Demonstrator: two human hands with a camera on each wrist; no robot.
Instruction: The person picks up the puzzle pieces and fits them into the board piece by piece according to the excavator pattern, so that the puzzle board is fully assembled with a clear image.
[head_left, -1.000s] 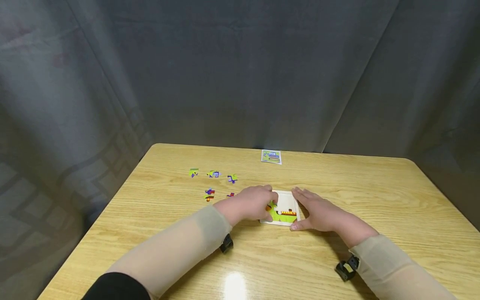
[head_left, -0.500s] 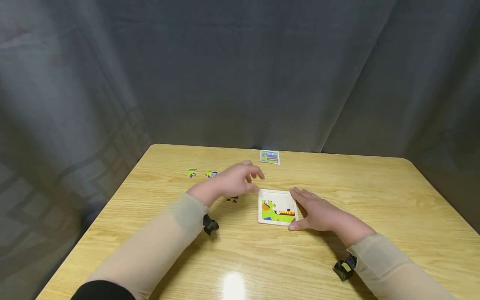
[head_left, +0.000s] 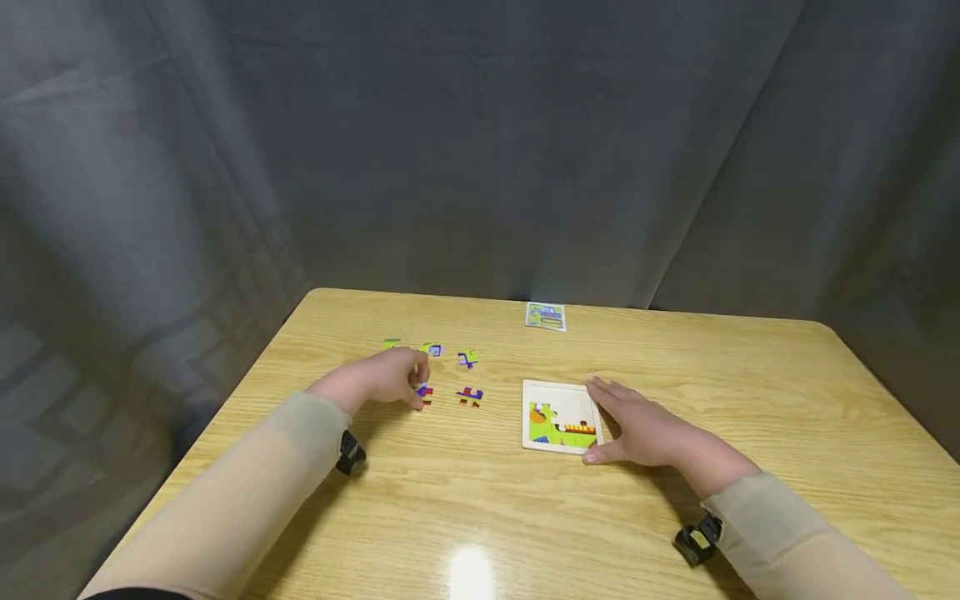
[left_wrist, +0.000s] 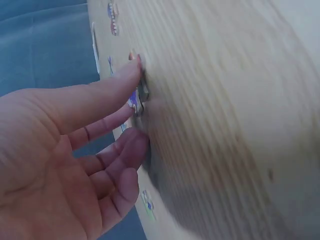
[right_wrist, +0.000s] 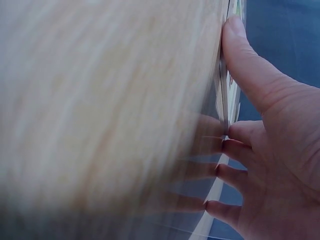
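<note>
A small loose puzzle piece (head_left: 424, 393) on the counter (head_left: 480, 517) is touched by the left hand (head_left: 378, 379), fingers (left_wrist: 107, 90) extended and relaxed. Another piece (head_left: 470, 397) lies just beside. The puzzle board (head_left: 561, 417) is steadied by the right hand (head_left: 637, 429), straight fingers (right_wrist: 245, 65) pressed against its right edge.

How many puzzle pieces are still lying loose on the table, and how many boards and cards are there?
Loose puzzle pieces: 5 (one under the left hand, another beside it)
Puzzle board: 1
Picture card: 1
Total: 7
</note>
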